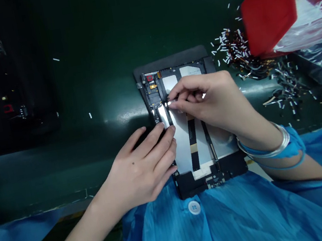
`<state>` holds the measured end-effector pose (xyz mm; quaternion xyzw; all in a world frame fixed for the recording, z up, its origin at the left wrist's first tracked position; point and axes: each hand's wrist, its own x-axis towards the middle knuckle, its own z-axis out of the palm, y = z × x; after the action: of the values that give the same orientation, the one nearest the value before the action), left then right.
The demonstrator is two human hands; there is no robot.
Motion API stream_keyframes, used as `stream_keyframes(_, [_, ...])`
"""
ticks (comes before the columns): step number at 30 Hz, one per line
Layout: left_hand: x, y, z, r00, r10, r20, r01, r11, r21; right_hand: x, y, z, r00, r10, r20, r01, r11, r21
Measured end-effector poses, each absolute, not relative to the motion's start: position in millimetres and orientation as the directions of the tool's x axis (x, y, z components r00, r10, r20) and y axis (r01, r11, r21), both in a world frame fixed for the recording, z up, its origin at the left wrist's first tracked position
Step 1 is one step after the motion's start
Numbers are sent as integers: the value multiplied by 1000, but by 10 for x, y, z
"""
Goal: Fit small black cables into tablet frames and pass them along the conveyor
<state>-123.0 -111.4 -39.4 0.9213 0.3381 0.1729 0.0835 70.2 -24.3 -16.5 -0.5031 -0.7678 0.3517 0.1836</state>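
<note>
An opened tablet (183, 149) lies at the front edge of the table, its silver inner plate, small circuit parts and dark ribbon cables exposed. Spread flat, my left hand (148, 164) rests its fingertips on the tablet's left side. Over the upper left of the plate, my right hand (203, 94) pinches thumb and forefinger together near a narrow dark strip. Whatever sits in that pinch is too small to make out. Beneath the tablet's top end shows a dark grey pad (171, 58).
A red bin (270, 5) with a clear plastic bag stands at the upper right. Beside it lie a pile of small cable parts with white tabs (237, 51) and a second pile (288, 85). Dark items (1, 82) occupy the left of the green table (86, 34).
</note>
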Motion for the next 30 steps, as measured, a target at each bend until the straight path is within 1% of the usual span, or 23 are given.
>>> stream_keyframes(4, [-1231, -1107, -393, 711, 657, 251, 596, -753, 280, 713, -208, -184, -399, 909, -121, 631, 177, -755])
stream_keyframes(14, [-1245, -1108, -392, 712, 658, 246, 591, -750, 297, 671, -217, -157, -383, 912, -149, 654, 153, -741])
stream_keyframes(25, [-1250, -1107, -393, 714, 659, 239, 584, -748, 316, 651, -230, -153, -392, 908, -146, 703, 194, -684])
stream_keyframes(30, [-1230, -1111, -385, 711, 657, 252, 598, -753, 275, 618, -232, -134, -387, 910, -146, 729, 206, -652])
